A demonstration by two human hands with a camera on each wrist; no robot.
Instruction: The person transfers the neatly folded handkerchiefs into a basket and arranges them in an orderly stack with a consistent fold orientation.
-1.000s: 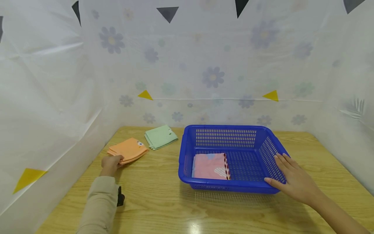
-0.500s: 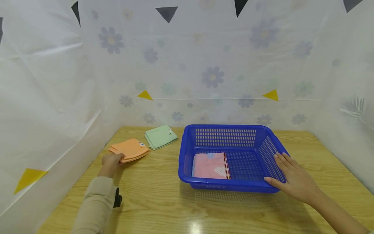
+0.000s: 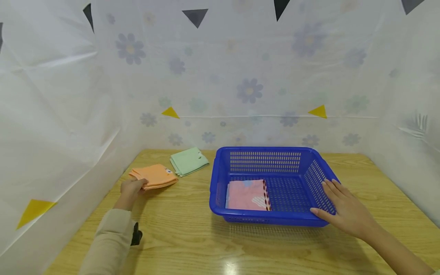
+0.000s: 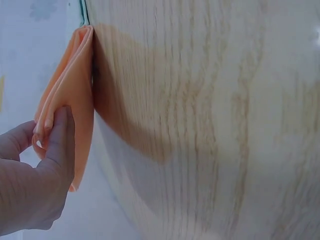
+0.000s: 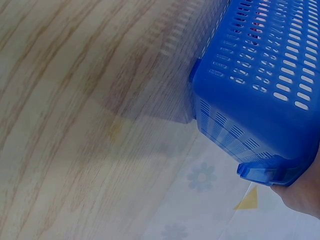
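My left hand (image 3: 132,189) pinches the near left corner of a folded orange cloth (image 3: 154,175), thumb on one side and fingers on the other. In the left wrist view the cloth's layers (image 4: 75,120) bend at the grip, and its far end is right at the tabletop. My right hand (image 3: 350,210) rests on the near right corner of a blue plastic basket (image 3: 271,215), fingers straight over the right rim and thumb on the front rim. Inside the basket, at its left, lies a folded pink cloth (image 3: 245,194) with a dark-and-white striped edge.
Behind the orange cloth, a folded green cloth (image 3: 189,161) lies on the wooden table (image 3: 185,236). White sheeting (image 3: 213,76) with flower prints encloses the back and both sides. A black strap end (image 3: 136,233) hangs at the left sleeve.
The left hand has drawn the orange cloth slightly to the right, and the cloth looks a little more tilted. The right hand and basket have stayed in place.
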